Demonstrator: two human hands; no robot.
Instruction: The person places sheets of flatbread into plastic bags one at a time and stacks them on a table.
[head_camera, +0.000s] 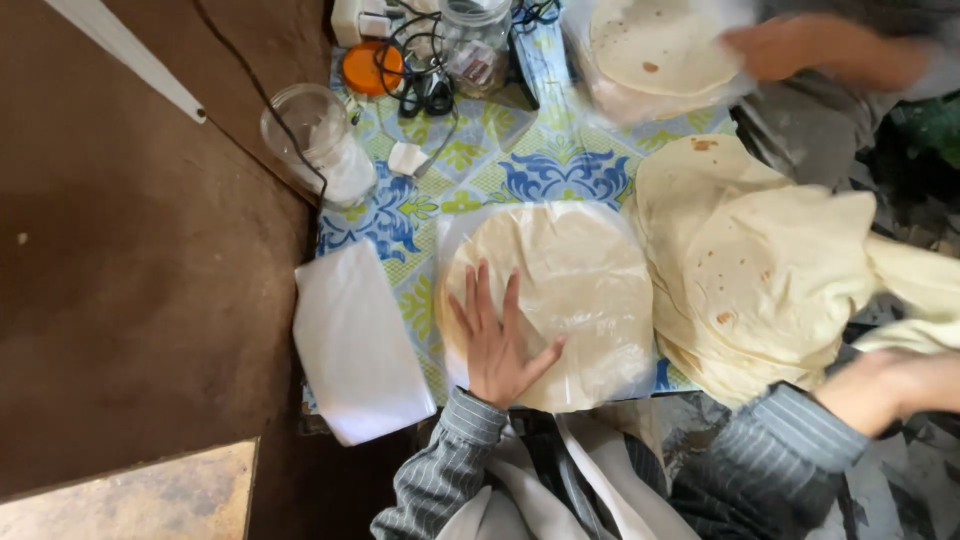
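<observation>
the left hand (497, 340) lay flat and fully open, fingers spread, palm down on a round flatbread inside a clear plastic bag (555, 300) near the front edge of the table (400, 215). it gripped nothing; it only pressed. the right hand (880, 385) was off past the table's right edge, blurred, beside a loose flap of a flatbread; whether it had closed on that bread or only touched it could not be told.

the stack of flatbreads (750, 270) rested on the right side of the table, hanging over its right edge, just beside the bagged one. a pile of flat white plastic sheets (355, 340) sat at the front left corner, partly over the edge.

to do this pressing well, the palm likely wanted to stay broad and light, so the bag kept smooth over the bread without creasing it or trapping air, and the bread stayed centred in the bag. the thin bread looked soft and easily torn, so a lift from the stack probably called for support under a wide part, not a pinch at the rim.

at the far right corner another person's hand (775, 50) touched a further bagged flatbread (660, 45). a glass jar (320, 140) stood near the left edge, and an orange lid (372, 68) lay at the far edge.
</observation>
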